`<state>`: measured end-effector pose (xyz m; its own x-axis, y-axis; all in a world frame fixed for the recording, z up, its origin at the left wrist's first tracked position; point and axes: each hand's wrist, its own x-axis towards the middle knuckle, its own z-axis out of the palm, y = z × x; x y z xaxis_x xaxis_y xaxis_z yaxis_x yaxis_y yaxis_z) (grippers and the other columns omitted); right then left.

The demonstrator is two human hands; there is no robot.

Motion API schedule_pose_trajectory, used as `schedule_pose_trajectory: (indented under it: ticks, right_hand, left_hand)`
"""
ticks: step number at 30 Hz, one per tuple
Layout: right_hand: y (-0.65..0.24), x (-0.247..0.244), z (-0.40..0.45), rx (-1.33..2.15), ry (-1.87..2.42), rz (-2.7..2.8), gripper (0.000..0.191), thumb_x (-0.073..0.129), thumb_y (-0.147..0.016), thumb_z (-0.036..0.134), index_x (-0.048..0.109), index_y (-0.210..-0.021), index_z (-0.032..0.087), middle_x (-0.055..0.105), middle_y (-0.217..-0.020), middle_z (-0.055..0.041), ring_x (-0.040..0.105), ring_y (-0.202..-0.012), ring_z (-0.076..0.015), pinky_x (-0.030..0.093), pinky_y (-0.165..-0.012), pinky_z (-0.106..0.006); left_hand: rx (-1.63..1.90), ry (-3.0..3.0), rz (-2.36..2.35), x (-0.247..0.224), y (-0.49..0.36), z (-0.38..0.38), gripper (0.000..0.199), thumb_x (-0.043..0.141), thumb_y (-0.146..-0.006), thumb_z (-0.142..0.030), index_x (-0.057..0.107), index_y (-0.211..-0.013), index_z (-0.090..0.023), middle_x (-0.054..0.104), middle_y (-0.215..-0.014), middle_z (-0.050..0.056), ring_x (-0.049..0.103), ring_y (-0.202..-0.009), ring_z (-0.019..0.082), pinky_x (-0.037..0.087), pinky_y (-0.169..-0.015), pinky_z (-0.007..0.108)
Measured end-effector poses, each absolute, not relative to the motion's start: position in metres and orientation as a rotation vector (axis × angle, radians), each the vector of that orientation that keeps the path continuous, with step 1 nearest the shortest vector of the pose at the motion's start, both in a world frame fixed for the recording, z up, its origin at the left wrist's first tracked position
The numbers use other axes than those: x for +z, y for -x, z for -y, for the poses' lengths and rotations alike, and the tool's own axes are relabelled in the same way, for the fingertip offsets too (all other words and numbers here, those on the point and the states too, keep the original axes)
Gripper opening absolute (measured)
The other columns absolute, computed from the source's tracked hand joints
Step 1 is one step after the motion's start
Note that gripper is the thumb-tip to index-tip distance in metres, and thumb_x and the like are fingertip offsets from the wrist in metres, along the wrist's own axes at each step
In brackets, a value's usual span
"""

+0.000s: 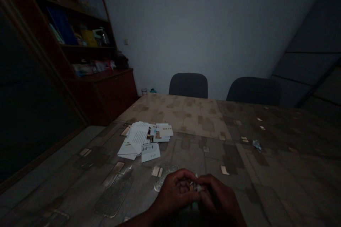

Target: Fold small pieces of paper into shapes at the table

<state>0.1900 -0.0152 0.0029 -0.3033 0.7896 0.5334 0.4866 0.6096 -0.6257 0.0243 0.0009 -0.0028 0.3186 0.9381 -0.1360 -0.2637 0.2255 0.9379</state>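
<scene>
Close to the table's near edge, my left hand (177,189) and my right hand (220,195) meet with fingers curled inward. Between them is a small crumpled piece (195,186), pale with a bit of orange, which looks like paper or a wrapper; the dim light hides its exact kind. Both hands pinch it, and most of it is covered by the fingers. Beyond my left hand lies a loose pile of printed cards and papers (138,138). Off to the right, a small crumpled silvery scrap (256,145) rests on the tablecloth.
A patterned cloth covers the table (183,111). Two dark chairs, one at the middle (188,85) and one at the right (253,90), stand along the far side. On the left is a wooden cabinet (117,90) with filled shelves. A glass (144,91) shows past the far left corner.
</scene>
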Motion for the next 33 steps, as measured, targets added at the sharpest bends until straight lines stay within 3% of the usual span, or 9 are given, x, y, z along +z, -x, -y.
schedule_pose_trajectory:
  ticks: [7,14,18,28,33]
  right_hand:
    - [-0.191,0.008,0.015,0.42,1.026,1.941,0.018,0.051,-0.085,0.014,0.061,-0.097,0.024,0.066,-0.071,0.0029,0.064,-0.058,-0.0128,0.049,-0.054,-0.02]
    - [-0.189,0.01,0.014,0.22,0.9,2.026,0.014,0.055,-0.088,0.012,0.058,-0.099,0.02,0.066,-0.08,-0.0035,0.063,-0.071,-0.0176,0.05,-0.063,-0.028]
    - [-0.185,0.005,0.012,0.16,0.887,2.033,0.018,0.051,-0.09,0.012,0.057,-0.106,0.019,0.066,-0.083,-0.0058,0.062,-0.073,-0.019,0.049,-0.064,-0.03]
    - [-0.187,-0.01,0.005,-0.061,0.861,2.139,0.018,0.047,-0.097,0.014,0.062,-0.09,0.019,0.066,-0.075,-0.0043,0.058,-0.065,-0.0162,0.045,-0.061,-0.028]
    - [-0.186,-0.007,0.006,0.098,0.85,2.054,0.016,0.047,-0.097,0.017,0.062,-0.093,0.019,0.066,-0.077,-0.0043,0.059,-0.068,-0.017,0.046,-0.063,-0.027]
  left_hand:
    - [0.975,-0.993,-0.905,-0.004,-0.023,-0.002,0.035,0.083,-0.054,-0.023,0.065,-0.082,-0.015,0.059,-0.064,-0.003,0.054,-0.058,0.011,0.04,-0.058,0.021]
    - [1.007,-1.116,-0.995,-0.006,-0.024,0.0,0.025,0.071,-0.059,-0.012,0.067,-0.084,-0.013,0.056,-0.062,-0.004,0.051,-0.056,0.009,0.037,-0.054,0.018]
    - [1.017,-1.208,-1.055,0.0,-0.024,0.003,0.026,0.066,-0.062,-0.012,0.068,-0.088,-0.012,0.058,-0.064,-0.003,0.051,-0.059,0.01,0.039,-0.055,0.019]
    - [1.032,-1.246,-1.049,-0.008,-0.025,0.003,0.03,0.066,-0.067,-0.014,0.069,-0.096,-0.011,0.059,-0.069,-0.001,0.053,-0.061,0.011,0.042,-0.058,0.021]
    - [1.027,-1.199,-0.962,-0.013,-0.023,0.004,0.029,0.069,-0.071,-0.018,0.07,-0.099,-0.014,0.062,-0.073,0.0,0.056,-0.066,0.013,0.043,-0.062,0.021]
